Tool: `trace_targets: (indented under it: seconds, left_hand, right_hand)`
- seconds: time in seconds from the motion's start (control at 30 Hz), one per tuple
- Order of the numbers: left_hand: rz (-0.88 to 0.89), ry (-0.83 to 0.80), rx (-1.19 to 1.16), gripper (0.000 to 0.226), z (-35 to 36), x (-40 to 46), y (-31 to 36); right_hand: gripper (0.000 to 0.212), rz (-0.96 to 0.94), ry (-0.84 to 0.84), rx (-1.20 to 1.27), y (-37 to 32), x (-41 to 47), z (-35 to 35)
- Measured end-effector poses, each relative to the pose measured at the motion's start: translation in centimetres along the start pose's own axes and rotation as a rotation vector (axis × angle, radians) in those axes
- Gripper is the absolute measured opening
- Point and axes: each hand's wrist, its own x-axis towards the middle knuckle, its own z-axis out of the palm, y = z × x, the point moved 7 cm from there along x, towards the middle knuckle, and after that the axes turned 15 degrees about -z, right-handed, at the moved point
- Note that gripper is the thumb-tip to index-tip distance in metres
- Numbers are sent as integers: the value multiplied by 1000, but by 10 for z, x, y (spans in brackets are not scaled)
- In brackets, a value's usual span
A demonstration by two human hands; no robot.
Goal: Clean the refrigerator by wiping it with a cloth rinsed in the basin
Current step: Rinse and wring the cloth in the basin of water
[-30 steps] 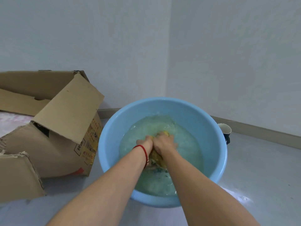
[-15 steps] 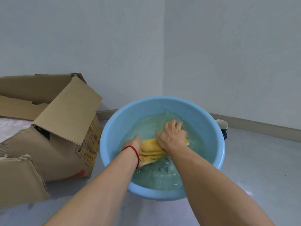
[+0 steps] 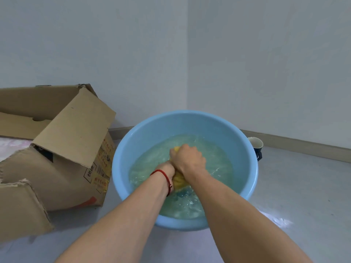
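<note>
We record the basin (image 3: 133, 149) on the floor, holding rippled water. Over its middle, our right hand (image 3: 190, 158) is clenched round the bunched yellow cloth (image 3: 179, 180); the cloth shows above and below the fist. Our left hand (image 3: 168, 168), pressed against the right, is mostly hidden, so we cannot tell its fingers. Left of the basin: a cardboard box (image 3: 62, 145). Just beside the basin's right rim: a cup (image 3: 256, 144).

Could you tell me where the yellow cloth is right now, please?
In the head view, the yellow cloth is bunched between both hands, left hand and right hand, over the water in the blue basin.
</note>
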Motion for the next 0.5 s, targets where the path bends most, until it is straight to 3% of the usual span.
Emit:
trace_targets:
  seconds: [0.1,0.17,0.27,0.4,0.5]
  left_hand:
    - [-55,-12,23,34,-7,-13,-1]
    - [-20,106,-15,12,-30,-16,9]
    - [-51,279,-22,33,-56,-6,9]
    - [-100,189,-55,57,-32,17,4]
    - [-112,170,-136,56,-19,32,6]
  right_hand:
    - [39,-63,-27,-278,15,14,-10]
    - [39,-24,-38,-406,26,21,-15]
    - [52,85,-143,-480,43,11,-12]
    - [58,179,-232,-36,27,-1,19]
    - [55,212,-189,336,8,-3,24]
